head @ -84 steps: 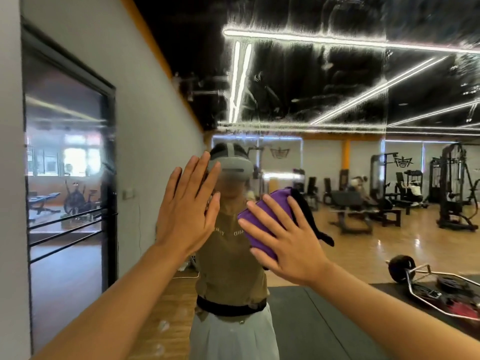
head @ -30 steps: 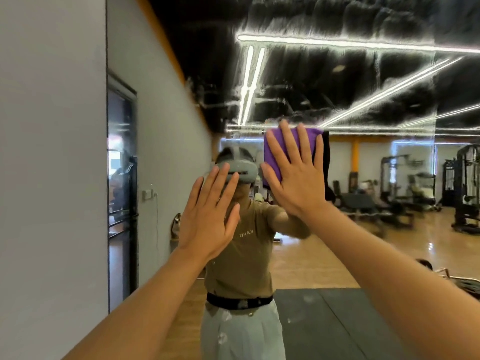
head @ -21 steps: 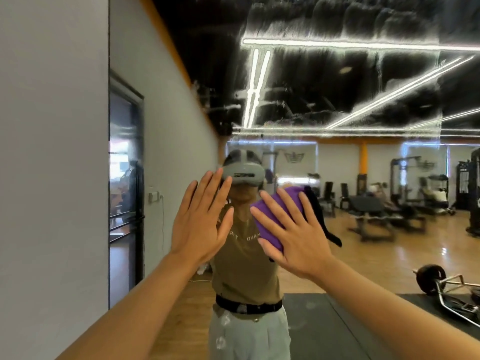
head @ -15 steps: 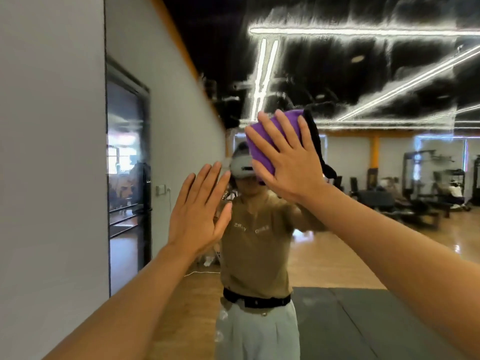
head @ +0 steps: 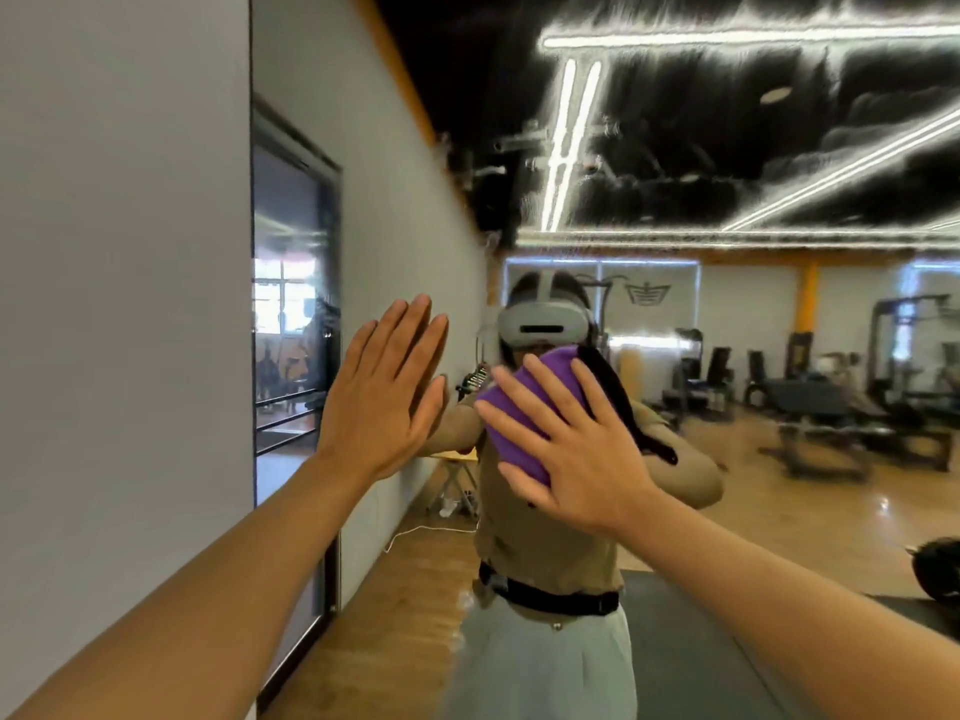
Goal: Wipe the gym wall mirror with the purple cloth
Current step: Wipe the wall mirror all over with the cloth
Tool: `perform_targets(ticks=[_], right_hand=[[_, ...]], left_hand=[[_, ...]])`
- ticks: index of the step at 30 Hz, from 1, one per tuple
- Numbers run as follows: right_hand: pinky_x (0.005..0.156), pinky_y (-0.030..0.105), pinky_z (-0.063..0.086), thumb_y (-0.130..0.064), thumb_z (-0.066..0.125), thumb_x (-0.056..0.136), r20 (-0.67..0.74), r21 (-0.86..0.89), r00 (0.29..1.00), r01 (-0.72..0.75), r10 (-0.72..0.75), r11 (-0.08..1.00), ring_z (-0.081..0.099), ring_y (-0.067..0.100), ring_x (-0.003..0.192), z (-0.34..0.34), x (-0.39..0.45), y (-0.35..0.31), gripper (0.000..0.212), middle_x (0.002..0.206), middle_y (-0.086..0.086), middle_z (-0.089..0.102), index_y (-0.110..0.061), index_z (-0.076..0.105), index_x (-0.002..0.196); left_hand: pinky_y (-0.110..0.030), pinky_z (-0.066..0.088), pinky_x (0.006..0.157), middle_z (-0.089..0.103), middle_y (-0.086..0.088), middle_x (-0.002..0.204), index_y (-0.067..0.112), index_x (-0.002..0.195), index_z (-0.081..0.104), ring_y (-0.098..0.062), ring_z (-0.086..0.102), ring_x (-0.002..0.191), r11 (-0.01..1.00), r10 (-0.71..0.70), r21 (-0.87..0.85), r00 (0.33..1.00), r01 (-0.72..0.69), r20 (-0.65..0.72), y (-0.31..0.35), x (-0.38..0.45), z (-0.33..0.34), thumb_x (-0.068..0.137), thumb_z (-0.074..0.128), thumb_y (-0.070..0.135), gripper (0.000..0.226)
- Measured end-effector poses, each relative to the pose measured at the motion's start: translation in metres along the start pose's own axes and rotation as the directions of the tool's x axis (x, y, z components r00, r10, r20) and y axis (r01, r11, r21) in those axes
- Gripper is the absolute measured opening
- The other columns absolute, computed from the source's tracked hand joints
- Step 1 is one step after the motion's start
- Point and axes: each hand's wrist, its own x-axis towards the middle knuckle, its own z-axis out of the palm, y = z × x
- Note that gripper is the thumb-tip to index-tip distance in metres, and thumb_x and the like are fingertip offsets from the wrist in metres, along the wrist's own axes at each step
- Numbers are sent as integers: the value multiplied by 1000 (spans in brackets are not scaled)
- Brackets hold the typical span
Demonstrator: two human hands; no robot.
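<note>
Purple cloth point(head: 524, 402) is being pressed flat against the mirror point(head: 727, 356) under the right hand point(head: 576, 444); fingers point(head: 550, 392) are being kept straight and spread apart, not curled. Cloth is showing between and beyond the fingertips, up and to the left of the palm. A black edge of it is trailing on the little-finger side. Left hand point(head: 384, 397) is being held flat on the glass just beside, fingers together, nothing held. Grey wall point(head: 119, 304) is being seen left of it.

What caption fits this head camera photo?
Right hand presses purple cloth flat against gym wall mirror; left hand braces.
</note>
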Motion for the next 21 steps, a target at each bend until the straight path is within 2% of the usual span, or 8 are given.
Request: perform_targets(ticks=[3,7,10,12,14,17,21], right_hand=[[124,56,7,-58,30,102,-22,-46,1000,2,-3,999,14,32,155,-6,43,26,65,167,5,19,-28,26,160],[123,56,8,-55,26,102,-97,-20,983,-156,153,988,22,35,152,-23,123,56,64,165,8,28,-25,32,158],[123,55,4,-54,23,103,-97,-14,949,-304,301,953,19,35,153,-26,143,52,63,166,7,24,-26,29,159],[124,57,5,-52,25,104,-118,-1,925,-365,362,931,15,35,154,-19,126,28,62,167,7,21,-25,26,160],[124,59,6,-52,31,104,-102,2,938,-332,330,943,12,35,155,-8,92,-10,62,168,7,18,-26,25,160],[123,59,8,-53,38,103,-48,-9,981,-187,186,982,14,35,154,5,39,-54,63,167,6,19,-27,27,160],[123,59,12,-56,37,101,0,-52,1000,-9,9,999,18,33,154,4,30,-50,64,167,4,23,-29,30,159]], left_hand=[[-33,2,126,24,-12,164,16,158,20,-13,2,155,1000,23,9,1000,-23,10,-11,-2,-4,103,35,38,61],[-38,6,125,26,-14,164,16,157,22,-27,17,152,999,-37,6,998,36,41,-33,-14,-7,103,34,39,60],[-43,10,125,21,-11,166,18,158,21,-27,15,154,996,-92,-9,994,92,61,-52,-26,-9,104,30,44,61],[-41,9,125,18,-9,167,19,159,17,-25,13,155,997,-74,-8,995,75,61,-59,-31,-9,104,33,41,62],[-37,5,126,15,-7,168,20,160,14,-21,8,156,999,-51,-9,997,52,61,-62,-33,-9,104,34,40,63],[-35,2,126,14,-5,168,19,160,13,-19,5,156,999,-31,-12,999,31,44,-65,-34,-10,103,35,39,64],[-32,-2,126,18,-8,167,16,159,22,-24,12,155,999,13,-34,999,-12,32,-71,-36,-12,102,40,37,64]])
